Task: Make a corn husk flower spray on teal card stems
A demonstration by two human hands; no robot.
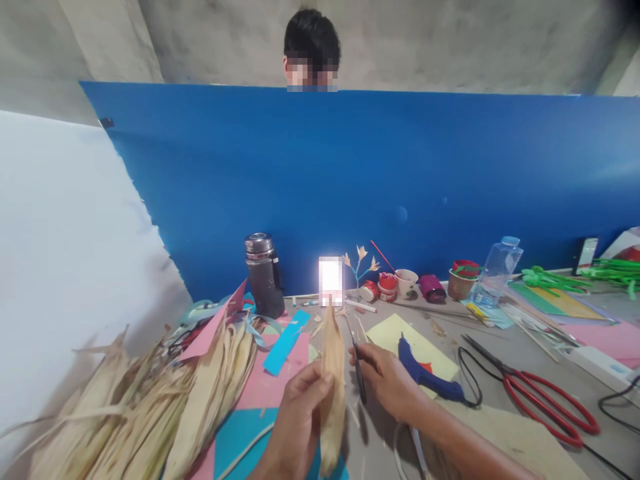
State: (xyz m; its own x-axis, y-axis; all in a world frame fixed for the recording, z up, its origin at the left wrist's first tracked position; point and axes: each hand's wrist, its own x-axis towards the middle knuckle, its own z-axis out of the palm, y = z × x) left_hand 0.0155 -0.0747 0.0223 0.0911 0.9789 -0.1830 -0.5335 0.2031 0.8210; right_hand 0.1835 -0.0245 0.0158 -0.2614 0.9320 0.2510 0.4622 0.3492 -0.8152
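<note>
A long, dry, pale husk strip [333,393] stands lengthwise in front of me, pinched near its middle by my left hand [303,407]. Just to its right, my right hand [383,377] has its fingers closed around a thin dark tool [359,377], which looks like scissors or a blade; its exact shape is hard to make out. The tool's upper end points toward the strip's upper part, with a small gap between them. A pile of similar husks [135,427] lies at the left.
A dark flask [266,280], paint jars [387,287] and a clear bottle [497,270] stand along the blue partition [310,167]. A blue glue gun [430,377] and red-handled scissors [545,400] lie at the right. A person's head [312,50] shows above the partition.
</note>
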